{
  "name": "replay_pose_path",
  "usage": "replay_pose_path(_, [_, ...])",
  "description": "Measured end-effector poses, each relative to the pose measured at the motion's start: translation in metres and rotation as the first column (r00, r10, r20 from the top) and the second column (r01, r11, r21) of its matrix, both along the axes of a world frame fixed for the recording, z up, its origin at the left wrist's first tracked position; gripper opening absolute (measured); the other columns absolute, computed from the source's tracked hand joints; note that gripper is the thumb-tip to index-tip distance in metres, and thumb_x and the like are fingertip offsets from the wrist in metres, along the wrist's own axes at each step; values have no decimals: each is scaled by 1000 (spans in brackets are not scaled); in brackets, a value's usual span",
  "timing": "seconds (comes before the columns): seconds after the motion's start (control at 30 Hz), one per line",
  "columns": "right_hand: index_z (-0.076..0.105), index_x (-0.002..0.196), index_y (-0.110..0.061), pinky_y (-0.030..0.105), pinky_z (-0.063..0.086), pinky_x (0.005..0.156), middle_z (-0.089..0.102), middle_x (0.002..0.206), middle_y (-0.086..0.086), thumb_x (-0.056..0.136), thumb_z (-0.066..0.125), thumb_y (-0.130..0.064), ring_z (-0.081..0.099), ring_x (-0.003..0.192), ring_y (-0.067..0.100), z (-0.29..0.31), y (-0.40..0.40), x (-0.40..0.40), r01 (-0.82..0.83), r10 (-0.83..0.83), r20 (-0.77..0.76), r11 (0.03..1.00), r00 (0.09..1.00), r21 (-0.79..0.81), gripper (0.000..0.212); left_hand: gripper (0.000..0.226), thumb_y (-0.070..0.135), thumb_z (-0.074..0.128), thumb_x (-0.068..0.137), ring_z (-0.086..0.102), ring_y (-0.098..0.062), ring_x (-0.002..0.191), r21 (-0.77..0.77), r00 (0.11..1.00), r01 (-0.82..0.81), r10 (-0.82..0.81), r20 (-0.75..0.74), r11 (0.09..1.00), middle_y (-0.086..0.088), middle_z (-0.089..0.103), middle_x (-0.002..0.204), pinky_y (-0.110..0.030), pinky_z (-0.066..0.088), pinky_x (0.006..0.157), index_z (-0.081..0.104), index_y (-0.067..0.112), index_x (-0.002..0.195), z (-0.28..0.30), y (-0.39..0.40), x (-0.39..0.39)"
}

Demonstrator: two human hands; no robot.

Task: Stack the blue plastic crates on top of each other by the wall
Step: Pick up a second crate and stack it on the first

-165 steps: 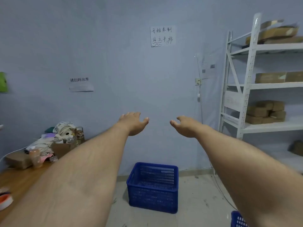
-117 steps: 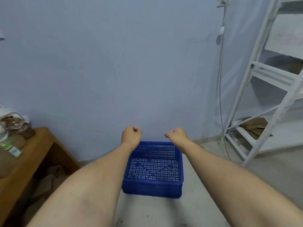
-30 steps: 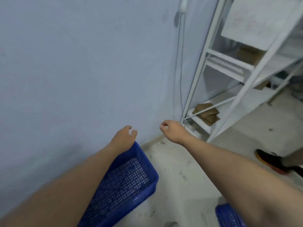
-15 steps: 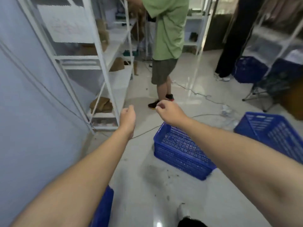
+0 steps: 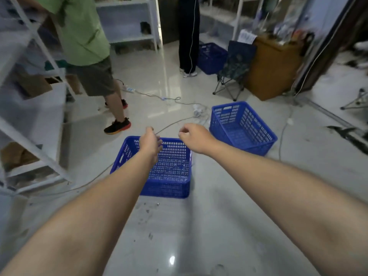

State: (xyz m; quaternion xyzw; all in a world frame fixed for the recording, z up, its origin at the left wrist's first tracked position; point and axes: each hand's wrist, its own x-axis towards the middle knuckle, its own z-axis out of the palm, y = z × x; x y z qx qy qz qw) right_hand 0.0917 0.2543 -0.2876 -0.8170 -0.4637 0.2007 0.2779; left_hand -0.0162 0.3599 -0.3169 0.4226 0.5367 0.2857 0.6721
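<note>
A blue perforated plastic crate point(image 5: 171, 176) sits on the pale floor straight ahead, empty. A second blue crate point(image 5: 242, 127) stands farther off to the right, also empty. A third blue crate point(image 5: 212, 56) rests far back by a folding chair. My left hand point(image 5: 150, 144) hovers over the near crate's far rim, fingers loosely curled, holding nothing. My right hand point(image 5: 194, 138) hangs above the gap between the two nearer crates, fingers loosely bent, empty. Neither hand touches a crate.
A white metal shelf rack point(image 5: 33, 116) fills the left side. A person in a green shirt point(image 5: 83, 36) stands beyond the near crate; another person in dark trousers point(image 5: 188, 36) stands farther back. Cables point(image 5: 171, 100) cross the floor. A folding chair point(image 5: 235, 66) and brown cabinet point(image 5: 272, 66) stand at the right.
My view has swung away from the wall and its crate into the room. The near crate now lies centred under my hands, closer than half a second ago.
</note>
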Motion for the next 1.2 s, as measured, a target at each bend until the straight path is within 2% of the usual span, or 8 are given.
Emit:
replay_pose_path(0.13, [62,122,-16,34,49,93,64,126,4,95,47,-32,60,114,21,-15,-19,72,10,-12,-57,999,998,-40,35,32,38,38,91,54,-19,80,-85,1000,-8,7,-14,996,-3,55,84,-35,48,77,54,9,95,-15,-2,42])
replay_pose_path(0.33, [60,128,-15,32,45,96,62,133,3,97,46,-28,57,122,21,-45,24,140,54,-57,-119,998,991,-28,37,59,53,28,92,60,-27,94,-248,993,100,-113,-37,964,-10,66,96,-42,44,97,63,6,99,-42,47,55])
replay_pose_path(0.5, [70,95,-14,36,54,88,71,105,4,94,48,-26,65,97,21,-74,98,174,53,-65,-106,992,992,-111,25,58,55,30,92,60,-30,103,-338,996,71,-82,-18,938,-12,64,106,-42,47,91,57,7,108,-92,110,69])
replay_pose_path(0.6, [45,58,-13,32,44,59,53,64,3,96,47,-31,49,60,18,-82,150,194,75,-82,-35,984,996,-159,42,51,52,30,93,58,-28,89,-400,998,0,-27,-63,916,-12,60,98,-43,45,88,56,9,93,-122,157,82])
replay_pose_path(0.67, [39,57,-12,30,33,52,43,59,3,96,46,-28,39,54,16,-84,182,203,73,-75,-4,979,997,-192,43,50,50,29,94,57,-27,84,-445,998,-18,-11,-61,895,-12,59,97,-43,44,90,55,7,95,-136,189,89])
replay_pose_path(0.8, [57,78,-9,31,41,60,56,74,1,93,51,-25,51,66,17,-89,242,217,34,-44,-24,951,999,-306,23,48,45,27,97,57,-31,113,-513,998,-62,67,-9,856,-16,57,116,-43,42,97,43,7,122,-146,237,95])
replay_pose_path(0.97, [44,57,-11,28,37,55,49,61,5,92,50,-23,46,60,19,-101,316,223,-45,36,-29,914,999,-403,37,32,28,34,99,58,-28,97,-529,992,-121,91,-82,840,-10,60,90,-44,40,107,48,8,79,-159,282,88])
replay_pose_path(1.2, [58,88,-11,30,44,66,56,79,-1,92,48,-17,54,77,20,-153,416,237,-136,107,-92,900,990,-415,12,24,30,43,95,59,-22,79,-599,944,-306,157,-289,740,-7,62,81,-39,37,93,50,12,80,-216,307,51])
